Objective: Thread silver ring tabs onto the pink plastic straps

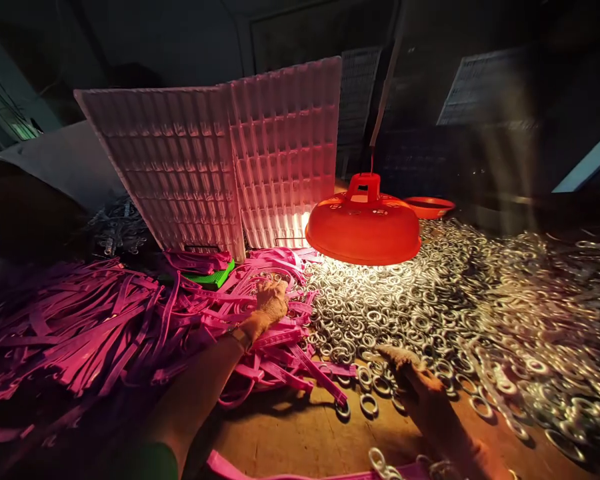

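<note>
Straps of pink plastic lie heaped over the desk's left half, and your left hand rests on them with fingers curled down into the pile (whether it grips one I cannot tell), while your right hand lies blurred and flat, fingers together, at the near edge of the metal rings covering the right half. Loose rings could, I judge, skid off the bare wooden desk at its near edge if you sweep quickly. An orange lamp hangs low over the middle, pink trays stand behind, and the room is dark.
</note>
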Demonstrator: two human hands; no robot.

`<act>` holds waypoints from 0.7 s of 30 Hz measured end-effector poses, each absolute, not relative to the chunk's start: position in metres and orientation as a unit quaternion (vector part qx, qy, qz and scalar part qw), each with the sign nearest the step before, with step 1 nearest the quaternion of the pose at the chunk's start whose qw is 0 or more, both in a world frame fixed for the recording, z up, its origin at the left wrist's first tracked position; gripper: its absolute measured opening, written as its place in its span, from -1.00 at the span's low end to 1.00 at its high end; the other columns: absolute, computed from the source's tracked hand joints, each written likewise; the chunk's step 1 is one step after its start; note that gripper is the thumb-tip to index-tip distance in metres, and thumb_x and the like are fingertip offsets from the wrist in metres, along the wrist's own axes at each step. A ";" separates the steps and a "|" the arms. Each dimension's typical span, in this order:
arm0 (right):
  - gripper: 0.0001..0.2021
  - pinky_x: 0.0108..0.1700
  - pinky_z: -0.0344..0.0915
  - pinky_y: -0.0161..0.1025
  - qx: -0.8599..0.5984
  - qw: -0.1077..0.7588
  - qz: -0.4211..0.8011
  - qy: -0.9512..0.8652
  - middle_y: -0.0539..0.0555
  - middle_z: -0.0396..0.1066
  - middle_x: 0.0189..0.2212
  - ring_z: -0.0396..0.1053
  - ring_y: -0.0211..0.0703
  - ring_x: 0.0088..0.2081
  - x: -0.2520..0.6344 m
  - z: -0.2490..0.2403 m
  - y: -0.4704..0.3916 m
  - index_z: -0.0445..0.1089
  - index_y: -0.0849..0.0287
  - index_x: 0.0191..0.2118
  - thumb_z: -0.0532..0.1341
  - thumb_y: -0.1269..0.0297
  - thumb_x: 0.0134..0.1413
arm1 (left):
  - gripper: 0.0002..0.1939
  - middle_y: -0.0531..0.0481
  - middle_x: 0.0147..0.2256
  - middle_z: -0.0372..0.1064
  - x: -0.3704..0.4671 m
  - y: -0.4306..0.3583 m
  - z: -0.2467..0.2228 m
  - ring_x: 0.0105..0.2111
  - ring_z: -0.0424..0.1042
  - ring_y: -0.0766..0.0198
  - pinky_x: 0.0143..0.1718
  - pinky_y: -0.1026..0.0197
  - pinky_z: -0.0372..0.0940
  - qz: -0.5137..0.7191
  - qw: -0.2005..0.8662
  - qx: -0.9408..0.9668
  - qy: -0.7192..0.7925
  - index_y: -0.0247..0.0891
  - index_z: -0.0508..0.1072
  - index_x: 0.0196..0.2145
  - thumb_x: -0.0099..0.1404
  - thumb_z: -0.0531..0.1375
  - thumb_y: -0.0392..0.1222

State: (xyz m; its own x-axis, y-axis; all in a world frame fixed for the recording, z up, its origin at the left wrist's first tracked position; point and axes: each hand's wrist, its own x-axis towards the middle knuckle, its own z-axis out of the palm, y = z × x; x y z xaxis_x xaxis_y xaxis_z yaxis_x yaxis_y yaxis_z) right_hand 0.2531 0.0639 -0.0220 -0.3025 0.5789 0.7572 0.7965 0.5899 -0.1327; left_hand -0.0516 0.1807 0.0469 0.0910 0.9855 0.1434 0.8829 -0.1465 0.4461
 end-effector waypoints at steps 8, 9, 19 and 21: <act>-0.60 -0.14 0.41 -0.22 -0.422 0.435 0.026 -0.795 0.14 0.48 -0.21 0.46 -0.12 -0.18 0.228 -0.034 0.064 0.37 0.08 -0.03 -0.03 0.53 0.11 | -0.81 0.05 -0.60 0.16 -0.048 0.187 0.047 -0.30 0.36 0.04 -0.03 -0.05 0.08 0.247 0.148 0.722 0.629 -0.31 0.42 -0.50 -0.08 0.17 -0.54; -0.63 -0.18 0.41 -0.23 -0.428 0.440 0.054 -0.787 0.14 0.48 -0.24 0.46 -0.13 -0.22 0.224 -0.033 0.065 0.38 0.11 -0.05 -0.04 0.52 0.13 | -0.80 0.06 -0.60 0.13 -0.048 0.183 0.053 -0.32 0.35 0.06 -0.05 -0.03 0.09 0.255 0.149 0.723 0.624 -0.31 0.42 -0.51 -0.08 0.16 -0.54; -0.58 -0.57 0.09 -0.39 -0.404 0.447 0.490 -0.631 -0.08 0.10 -0.60 0.04 -0.34 -0.60 0.141 0.020 0.061 0.29 0.23 -0.08 -0.05 -0.02 0.25 | -0.68 -0.07 -0.42 0.37 -0.031 0.069 0.071 -0.41 0.35 0.11 -0.32 0.17 0.18 0.269 0.285 0.739 0.548 -0.15 0.50 -0.30 -0.08 0.22 -0.36; -0.64 -0.57 0.08 -0.41 -0.388 0.418 0.517 -0.638 -0.06 0.15 -0.58 0.06 -0.35 -0.59 0.133 0.027 0.056 0.29 0.21 -0.09 -0.03 0.03 0.24 | -0.77 -0.01 -0.53 0.33 -0.032 0.050 0.056 -0.46 0.33 0.14 -0.37 0.20 0.18 0.256 0.349 0.710 0.556 -0.15 0.48 -0.39 -0.10 0.25 -0.30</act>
